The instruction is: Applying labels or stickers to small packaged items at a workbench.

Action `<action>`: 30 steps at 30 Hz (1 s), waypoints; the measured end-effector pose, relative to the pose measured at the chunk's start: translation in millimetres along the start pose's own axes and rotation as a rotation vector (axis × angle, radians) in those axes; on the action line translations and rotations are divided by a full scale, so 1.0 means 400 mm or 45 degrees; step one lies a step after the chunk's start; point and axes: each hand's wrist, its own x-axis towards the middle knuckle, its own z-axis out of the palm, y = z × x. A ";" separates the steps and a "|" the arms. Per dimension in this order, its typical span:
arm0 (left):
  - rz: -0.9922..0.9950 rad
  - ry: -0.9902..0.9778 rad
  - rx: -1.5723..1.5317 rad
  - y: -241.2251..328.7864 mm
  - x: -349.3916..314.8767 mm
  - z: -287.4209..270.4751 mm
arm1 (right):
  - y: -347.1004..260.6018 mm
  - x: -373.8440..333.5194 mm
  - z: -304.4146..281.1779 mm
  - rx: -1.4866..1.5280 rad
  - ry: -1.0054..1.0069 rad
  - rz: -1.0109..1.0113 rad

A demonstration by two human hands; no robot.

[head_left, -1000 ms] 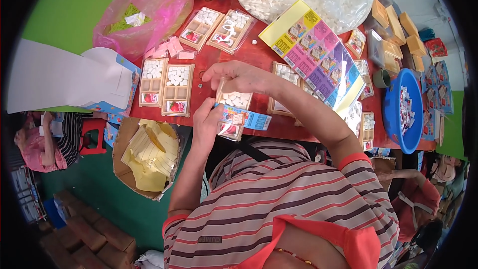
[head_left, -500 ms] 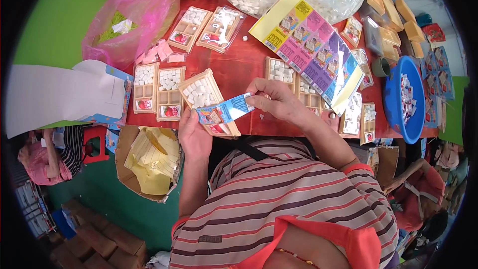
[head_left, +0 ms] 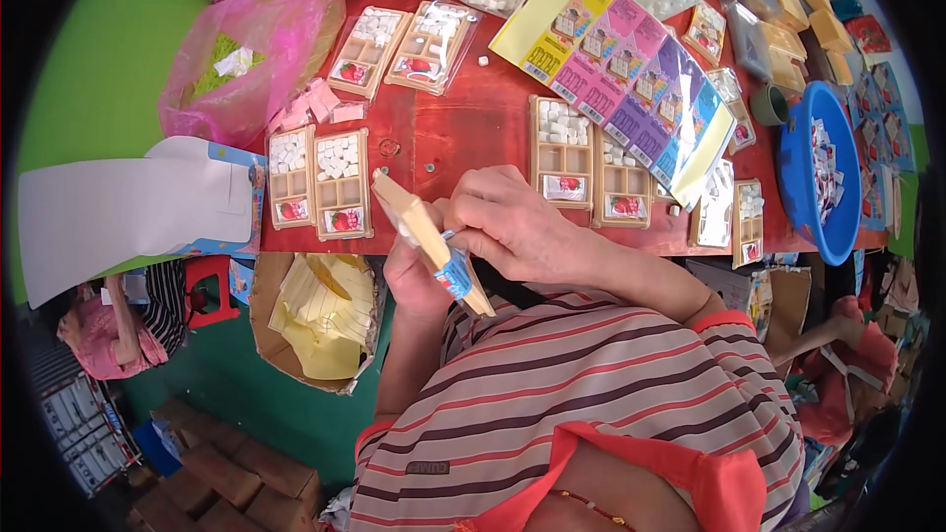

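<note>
A: Where to look for the tray [head_left: 434,231]?

B: Near the middle of the view, raised over the near edge of the counter [head_left: 473,128], just in front of the striped shirt [head_left: 591,355].

A: Held how?

B: Gripped from seven o'clock by the left hand [head_left: 412,276]. Met at three o'clock by the right hand [head_left: 507,225], with fingers curled in, apparently pinching the blue paper band [head_left: 455,278]; exact grip hidden behind the knuckles.

A: Anything likely to go wrong from here?

B: Possibly a crooked or torn band, from pulling too hard or unevenly. Perhaps a spill, from so steep a tilt; cannot tell whether covered. Maybe also a drop toward the green floor [head_left: 236,394], from too light a hold on the left.

A: Looks like what?

B: Pale tan, slim, turned nearly edge-on, one end toward eleven o'clock, the other toward five. Crossed by the band nearer the lower end. Inside mostly hidden. For comparison, see the flat pair of trays [head_left: 341,192] at ten o'clock: white lumps up top, small square compartments, a red-printed packet at the bottom.
</note>
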 end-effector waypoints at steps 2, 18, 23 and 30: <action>0.031 0.107 0.029 -0.011 0.011 0.033 | -0.005 0.001 0.011 -0.058 0.042 0.003; 0.280 -0.025 0.645 -0.062 0.014 0.027 | -0.015 -0.006 0.039 -0.219 0.122 -0.070; 0.353 -0.125 0.937 -0.049 0.017 0.045 | -0.014 -0.007 0.048 -0.209 0.119 -0.057; 0.322 0.030 0.695 -0.052 0.015 0.076 | -0.009 0.001 0.045 -0.196 0.164 -0.083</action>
